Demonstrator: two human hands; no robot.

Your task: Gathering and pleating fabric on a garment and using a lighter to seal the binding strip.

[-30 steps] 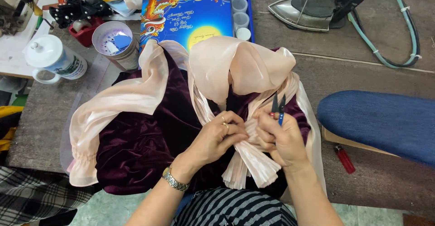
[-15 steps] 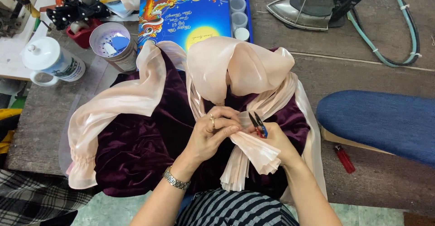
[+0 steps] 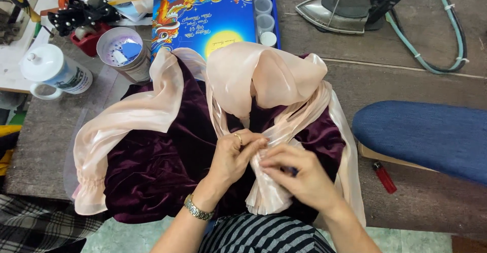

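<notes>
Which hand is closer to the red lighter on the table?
Right. The right hand works the peach ribbon, just left of the red lighter; the left hand sits farther left.

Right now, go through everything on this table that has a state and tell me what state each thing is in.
Left hand: pinching the peach satin ruffle.
Right hand: closed on the same ruffle; a bit of blue shows under its fingers.
Velvet garment: spread flat, peach sleeves out.
White mug: lid on.
Round tin: open, scraps inside.
Iron: lying flat on its soleplate.
Blue box: closed.
</notes>
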